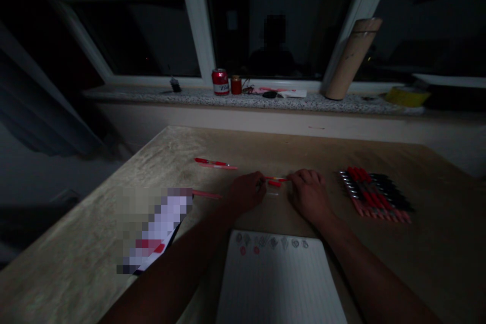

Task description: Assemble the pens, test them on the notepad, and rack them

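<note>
Between my hands lies a thin red pen refill [276,178] with a pale yellowish stretch in its middle. My left hand [247,192] has its fingers closed at the left end of it. At the opposite end, the fingertips of my right hand [309,193] pinch it low over the table. Just below the refill are a short red pen piece [274,184] and a small clear strip [272,193]. A lined notebook [279,283] with rows of small drawn shapes lies nearer to me. The dim light hides fine detail at the fingertips.
Red, black and pink pens [366,190] lie in a row at right. Left are a red pen [210,161], pink pens [218,166] and a blurred-out phone-like object [163,228]. The windowsill [152,95] holds a red can [220,82], jar [236,85] and tall flask [353,58].
</note>
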`<state>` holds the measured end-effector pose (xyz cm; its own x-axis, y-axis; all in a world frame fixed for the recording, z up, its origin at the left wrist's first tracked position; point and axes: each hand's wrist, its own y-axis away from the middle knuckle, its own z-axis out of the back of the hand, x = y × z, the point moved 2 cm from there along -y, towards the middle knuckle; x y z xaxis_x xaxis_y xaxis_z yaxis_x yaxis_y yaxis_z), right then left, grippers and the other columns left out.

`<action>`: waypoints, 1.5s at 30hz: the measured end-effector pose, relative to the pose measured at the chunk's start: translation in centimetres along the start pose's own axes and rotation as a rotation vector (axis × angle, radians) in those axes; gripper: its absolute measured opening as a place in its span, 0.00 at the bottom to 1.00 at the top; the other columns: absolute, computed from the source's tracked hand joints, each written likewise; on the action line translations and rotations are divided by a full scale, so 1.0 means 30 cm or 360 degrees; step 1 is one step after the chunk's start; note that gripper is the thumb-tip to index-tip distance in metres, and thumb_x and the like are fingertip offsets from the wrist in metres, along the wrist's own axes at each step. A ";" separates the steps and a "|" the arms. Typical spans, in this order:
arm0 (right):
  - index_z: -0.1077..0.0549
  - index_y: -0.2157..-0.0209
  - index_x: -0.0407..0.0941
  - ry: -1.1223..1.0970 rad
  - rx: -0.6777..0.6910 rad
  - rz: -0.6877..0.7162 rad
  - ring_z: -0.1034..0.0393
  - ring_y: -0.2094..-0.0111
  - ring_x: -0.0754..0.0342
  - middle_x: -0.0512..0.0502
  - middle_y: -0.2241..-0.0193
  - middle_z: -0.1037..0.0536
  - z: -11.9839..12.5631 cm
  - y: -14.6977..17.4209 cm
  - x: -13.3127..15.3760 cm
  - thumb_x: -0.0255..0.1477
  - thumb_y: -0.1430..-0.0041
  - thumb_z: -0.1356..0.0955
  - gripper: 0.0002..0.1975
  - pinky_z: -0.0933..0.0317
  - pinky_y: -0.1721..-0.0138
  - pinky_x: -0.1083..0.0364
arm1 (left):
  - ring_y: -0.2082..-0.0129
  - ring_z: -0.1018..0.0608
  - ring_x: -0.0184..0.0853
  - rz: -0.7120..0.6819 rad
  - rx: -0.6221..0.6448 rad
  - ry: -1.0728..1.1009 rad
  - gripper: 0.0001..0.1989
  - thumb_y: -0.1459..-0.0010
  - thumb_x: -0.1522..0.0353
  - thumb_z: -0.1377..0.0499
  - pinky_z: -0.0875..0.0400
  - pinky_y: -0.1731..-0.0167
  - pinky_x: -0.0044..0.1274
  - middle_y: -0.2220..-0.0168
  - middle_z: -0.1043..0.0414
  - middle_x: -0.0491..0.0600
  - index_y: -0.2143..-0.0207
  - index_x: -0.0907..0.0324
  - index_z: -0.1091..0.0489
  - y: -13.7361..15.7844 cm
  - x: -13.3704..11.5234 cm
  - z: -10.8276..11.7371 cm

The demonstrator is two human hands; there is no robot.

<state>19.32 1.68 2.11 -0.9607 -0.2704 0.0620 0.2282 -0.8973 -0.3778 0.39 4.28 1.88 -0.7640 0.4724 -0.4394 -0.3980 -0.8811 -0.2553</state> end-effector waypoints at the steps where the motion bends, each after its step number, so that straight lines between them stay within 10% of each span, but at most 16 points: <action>1: 0.27 0.57 0.44 -0.0015 -0.0019 -0.0029 0.41 0.57 0.45 0.40 0.62 0.29 0.002 0.000 -0.003 0.24 0.48 0.36 0.15 0.52 0.56 0.49 | 0.73 0.28 0.31 -0.0001 -0.0007 0.0004 0.09 0.44 0.66 0.49 0.37 0.70 0.22 0.71 0.28 0.48 0.65 0.60 0.32 0.000 0.000 0.000; 21: 0.28 0.66 0.44 -0.0355 -0.0026 -0.0022 0.37 0.59 0.47 0.44 0.65 0.26 -0.020 0.003 -0.015 0.27 0.46 0.38 0.08 0.51 0.56 0.50 | 0.77 0.31 0.28 0.0150 -0.0139 0.0281 0.09 0.45 0.65 0.47 0.40 0.74 0.20 0.77 0.32 0.44 0.66 0.60 0.31 -0.004 0.027 -0.006; 34: 0.31 0.75 0.43 -0.1905 -0.0789 -0.1362 0.40 0.77 0.58 0.53 0.80 0.33 -0.061 0.003 -0.159 0.36 0.50 0.37 0.11 0.45 0.75 0.58 | 0.88 0.43 0.22 0.0745 -0.0728 0.1861 0.12 0.50 0.61 0.48 0.48 0.87 0.17 0.85 0.49 0.37 0.75 0.61 0.36 -0.056 0.142 -0.004; 45: 0.32 0.76 0.43 -0.2035 -0.0806 -0.1346 0.41 0.79 0.59 0.54 0.81 0.35 -0.071 0.000 -0.154 0.34 0.52 0.36 0.09 0.45 0.79 0.60 | 0.89 0.43 0.22 0.0762 -0.0723 0.1871 0.11 0.50 0.61 0.49 0.49 0.87 0.17 0.85 0.48 0.37 0.75 0.61 0.36 -0.059 0.147 -0.016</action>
<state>23.41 3.67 -0.14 0.0351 -0.1148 0.9928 -0.5938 -0.8014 -0.0717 -2.04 7.94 -0.02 0.1966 0.0616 -0.9786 0.1605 -0.9866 -0.0299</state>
